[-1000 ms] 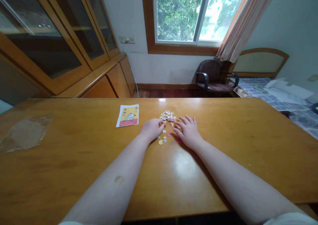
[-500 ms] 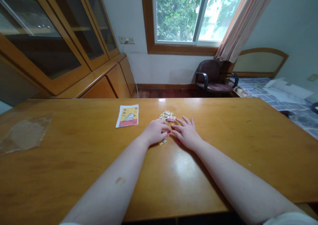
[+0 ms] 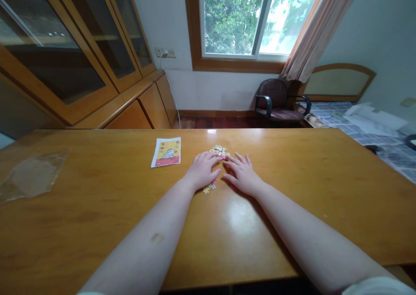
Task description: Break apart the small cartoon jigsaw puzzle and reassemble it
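A small heap of jigsaw pieces point(image 3: 219, 149), yellow, white and pink, lies on the wooden table point(image 3: 97, 208). My left hand point(image 3: 202, 170) rests flat over the pieces on the left, fingers stretched toward the heap. My right hand point(image 3: 242, 173) lies flat on the right side, fingers spread and nearly touching the left fingers. A few loose pieces point(image 3: 208, 188) show below the left hand. Most scattered pieces are hidden under both palms.
A printed picture card point(image 3: 167, 152) lies left of the hands. A clear plastic bag point(image 3: 30, 175) sits at the table's far left. Beyond the table stand wooden cabinets point(image 3: 81, 56), a dark armchair point(image 3: 276, 99), a window and a bed point(image 3: 373, 126).
Both hands have moved together over the scattered pieces, pushing them inward; the left hand went from curled to flat. Fewer loose pieces show between them.
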### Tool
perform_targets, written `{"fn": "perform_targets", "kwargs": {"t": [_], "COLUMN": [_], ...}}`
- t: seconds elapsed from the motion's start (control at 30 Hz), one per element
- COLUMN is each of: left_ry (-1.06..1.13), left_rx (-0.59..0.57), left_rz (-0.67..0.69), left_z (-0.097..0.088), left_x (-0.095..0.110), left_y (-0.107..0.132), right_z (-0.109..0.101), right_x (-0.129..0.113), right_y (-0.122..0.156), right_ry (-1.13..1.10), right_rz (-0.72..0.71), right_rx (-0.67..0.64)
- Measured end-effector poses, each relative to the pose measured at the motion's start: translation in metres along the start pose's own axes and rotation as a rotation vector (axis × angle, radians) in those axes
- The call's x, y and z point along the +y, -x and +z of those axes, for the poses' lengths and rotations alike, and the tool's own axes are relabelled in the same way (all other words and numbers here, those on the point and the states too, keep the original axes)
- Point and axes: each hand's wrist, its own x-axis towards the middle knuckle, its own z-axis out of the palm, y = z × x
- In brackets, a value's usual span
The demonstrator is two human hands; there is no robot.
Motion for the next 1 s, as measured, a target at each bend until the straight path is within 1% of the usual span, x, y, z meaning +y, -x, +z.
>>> {"fn": "perform_targets", "kwargs": {"t": [0.07, 0.17, 0.23, 0.3, 0.4, 0.53, 0.6, 0.67, 0.77, 0.87, 1.0], "left_ry": [-0.004, 0.006, 0.019, 0.036, 0.060, 0.028, -0.004, -0.029, -0.054, -0.067, -0.044], "left_rx": [-0.053, -0.145, -0.161, -0.143, -0.075, 0.057, 0.092, 0.099, 0.060, 0.017, 0.017], "left_rz": [-0.019, -0.004, 0.012, 0.028, 0.041, -0.046, -0.083, -0.084, -0.057, -0.063, -0.053], "left_z": [0.0044, 0.0084, 0.0082, 0.0062, 0.0028, 0.0015, 0.0022, 0.0038, 0.0072, 0.0092, 0.0079], "left_x": [-0.0002, 0.0001, 0.0007, 0.0015, 0.0023, 0.0001, -0.0022, -0.0043, -0.0058, -0.0058, -0.0049], "left_y": [0.0005, 0.0010, 0.0009, 0.0004, -0.0012, -0.0035, -0.0037, -0.0032, -0.0019, -0.0012, -0.0011], "right_z": [0.0015, 0.0034, 0.0038, 0.0035, 0.0027, 0.0022, 0.0021, 0.0019, 0.0014, 0.0011, 0.0010], "right_x": [0.0001, 0.0013, 0.0018, 0.0020, 0.0023, 0.0022, 0.0014, 0.0004, -0.0003, 0.0002, 0.0009], "right_y": [-0.0005, -0.0016, -0.0019, -0.0018, -0.0015, -0.0009, -0.0004, 0.0004, 0.0012, 0.0015, 0.0017], "right_ry": [0.001, 0.016, 0.029, 0.036, 0.033, 0.023, 0.027, 0.033, 0.029, 0.002, -0.029], "right_rz": [0.019, 0.066, 0.090, 0.109, 0.118, 0.111, 0.077, 0.031, 0.003, 0.003, -0.015], "right_rx": [0.008, 0.019, 0.012, 0.010, 0.007, 0.027, 0.026, 0.008, 0.001, 0.039, 0.088]}}
